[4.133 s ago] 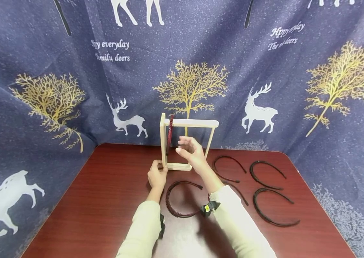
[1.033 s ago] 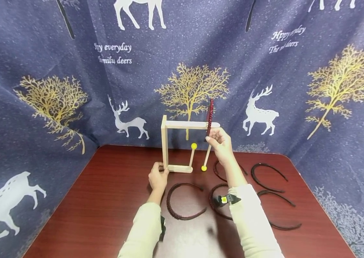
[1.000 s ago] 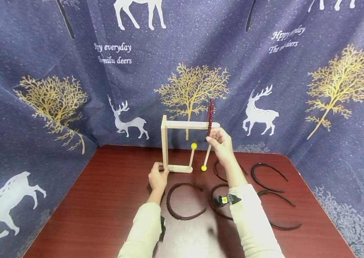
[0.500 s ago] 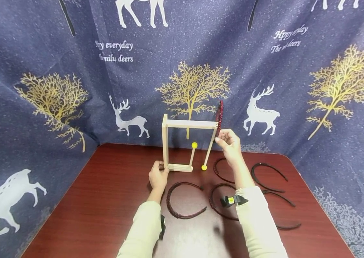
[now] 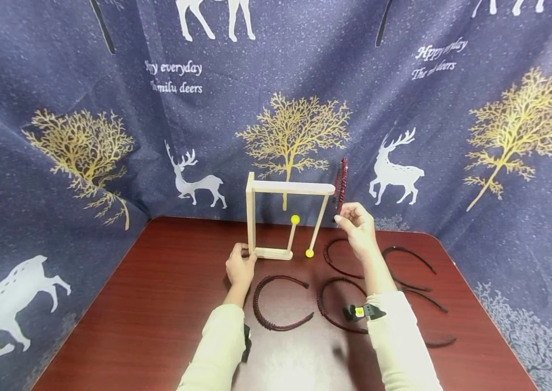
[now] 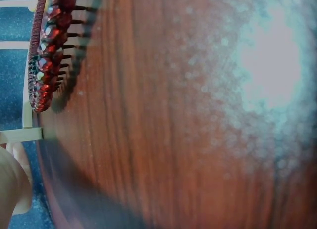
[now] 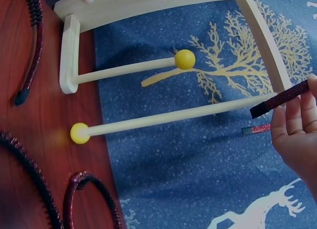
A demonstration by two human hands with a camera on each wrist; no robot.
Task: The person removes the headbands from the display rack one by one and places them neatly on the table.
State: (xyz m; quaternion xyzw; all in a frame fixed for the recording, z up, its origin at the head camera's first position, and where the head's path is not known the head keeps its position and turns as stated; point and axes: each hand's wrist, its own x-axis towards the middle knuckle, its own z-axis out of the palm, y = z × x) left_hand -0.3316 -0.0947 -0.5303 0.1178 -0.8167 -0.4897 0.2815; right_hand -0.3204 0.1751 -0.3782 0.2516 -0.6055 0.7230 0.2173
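A wooden stand (image 5: 293,188) has a tall post, a top bar, a short base and two thin dowels tipped with yellow balls. At the foot of its post, my left hand (image 5: 239,267) grips the wood; part of that hand (image 6: 14,182) shows in the left wrist view. My right hand (image 5: 361,233) pinches a dark red toothed headband (image 5: 343,176) by its lower ends, upright just right of the top bar's end. In the right wrist view, the headband's dark tip (image 7: 259,110) sticks out past the fingers, near the bar's end and apart from it.
On the red-brown table (image 5: 158,304) lie several more headbands: a beaded one (image 5: 258,309) in front of the stand, another (image 5: 322,304) to its right, and dark ones (image 5: 386,266) further right, partly behind my right forearm. A patterned cloth (image 5: 207,130) hangs behind the table.
Earlier the headband hung on the top bar near the post, with my right hand apart from it. Since then my right hand has slid it rightward and off the bar's end. Left hand stays put.
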